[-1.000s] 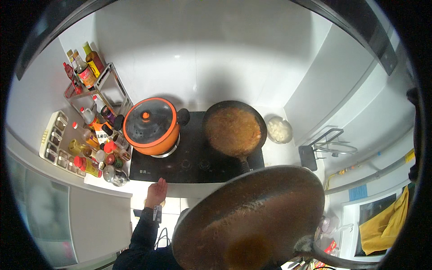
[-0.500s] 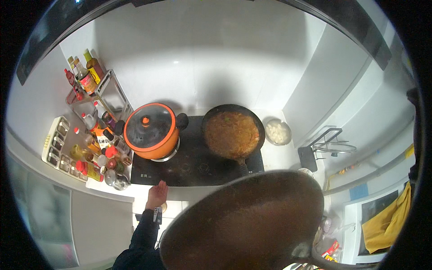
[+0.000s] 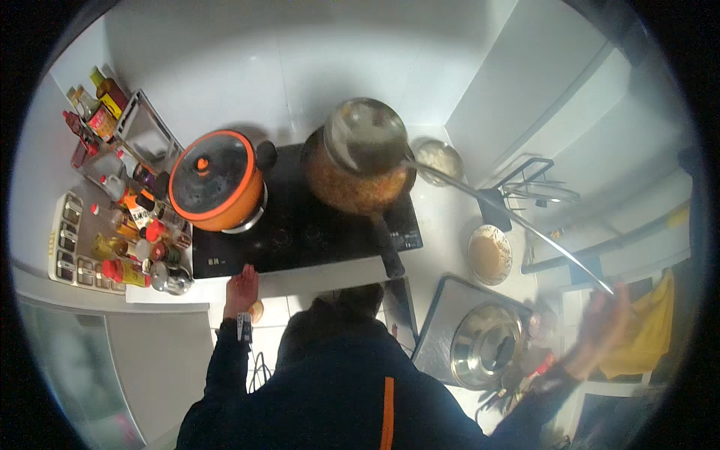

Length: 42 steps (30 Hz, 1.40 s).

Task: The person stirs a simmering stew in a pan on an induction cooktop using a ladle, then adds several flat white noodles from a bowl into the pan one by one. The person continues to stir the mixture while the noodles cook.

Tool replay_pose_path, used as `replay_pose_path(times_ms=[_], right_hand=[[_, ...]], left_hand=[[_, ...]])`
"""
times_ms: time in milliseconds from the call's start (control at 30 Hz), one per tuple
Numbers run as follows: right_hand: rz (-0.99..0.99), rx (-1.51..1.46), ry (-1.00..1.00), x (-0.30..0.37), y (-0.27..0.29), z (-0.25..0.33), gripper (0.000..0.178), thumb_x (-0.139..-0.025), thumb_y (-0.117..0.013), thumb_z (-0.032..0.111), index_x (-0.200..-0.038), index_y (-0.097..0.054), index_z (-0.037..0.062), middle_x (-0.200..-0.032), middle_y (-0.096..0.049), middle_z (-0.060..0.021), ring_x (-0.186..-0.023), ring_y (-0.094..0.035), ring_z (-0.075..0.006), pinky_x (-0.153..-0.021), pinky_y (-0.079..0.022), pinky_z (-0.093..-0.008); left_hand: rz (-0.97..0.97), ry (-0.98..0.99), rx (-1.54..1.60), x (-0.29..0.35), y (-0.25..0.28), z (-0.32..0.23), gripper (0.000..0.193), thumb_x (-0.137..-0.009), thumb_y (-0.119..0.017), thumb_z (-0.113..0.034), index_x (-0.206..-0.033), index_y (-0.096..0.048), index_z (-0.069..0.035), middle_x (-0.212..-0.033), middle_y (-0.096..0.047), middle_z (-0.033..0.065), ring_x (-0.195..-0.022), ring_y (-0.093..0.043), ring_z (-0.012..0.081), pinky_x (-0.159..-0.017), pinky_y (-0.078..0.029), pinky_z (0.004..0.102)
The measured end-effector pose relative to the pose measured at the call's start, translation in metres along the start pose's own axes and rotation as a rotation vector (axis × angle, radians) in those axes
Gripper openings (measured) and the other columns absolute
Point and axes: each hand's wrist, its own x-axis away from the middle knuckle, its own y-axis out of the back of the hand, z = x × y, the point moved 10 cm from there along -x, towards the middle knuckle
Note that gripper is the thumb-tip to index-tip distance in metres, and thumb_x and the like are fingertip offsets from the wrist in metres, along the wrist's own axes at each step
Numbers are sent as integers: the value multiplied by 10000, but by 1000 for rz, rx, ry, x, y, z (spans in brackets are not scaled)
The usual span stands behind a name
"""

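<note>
My right hand, smeared by motion, is closed on the end of a long metal ladle. The ladle's round head hangs over the dark wok and hides part of the brown, saucy food in it. My left hand is at the counter's front edge, left of the wok, with its fingers stretched out and nothing seen in it. A lidded orange pot stands on the left of the black cooktop, beyond my left hand.
Sauce bottles and jars crowd the counter's left end beside a metal rack. Right of the wok are a bowl of white pieces, a patterned bowl and a metal basin. A yellow cloth hangs at far right.
The ladle has moved from close before the camera to above the wok, and my right hand has come into view. My left hand stays by the counter edge. The view has shifted.
</note>
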Motion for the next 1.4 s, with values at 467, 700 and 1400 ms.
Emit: replay_pose_path(times_ms=[467, 700, 1400], right_hand=[[708, 549, 444, 67, -241, -57, 192, -803, -697, -22, -984, -728, 33, -1033, -683, -130, -902, -675, -233, -812, -528, -302], [531, 404, 309, 51, -206, -86, 123, -857, -673, -1, -975, -708, -3, -964, -694, -127, -868, -667, -206, -791, -530, -299], [-465, -362, -419, 180, 51, -288, 332, -977, -559, 154, -1234, -538, -55, -1150, -621, -202, -1025, -649, -235, -898, -542, -296]], left_hand=[[-83, 177, 283, -4, -56, 44, 292, -928, -429, -90, -1098, -646, 9, -1080, -702, 111, -1088, -648, 236, -969, -531, 390], [289, -194, -408, -48, -40, 31, 291, -920, -437, -86, -1095, -649, 7, -1066, -707, 108, -1076, -654, 227, -993, -512, 376], [159, 459, 145, 0, -203, 108, 333, -946, -454, -84, -1239, -599, -24, -1127, -693, 111, -1081, -656, 193, -998, -514, 367]])
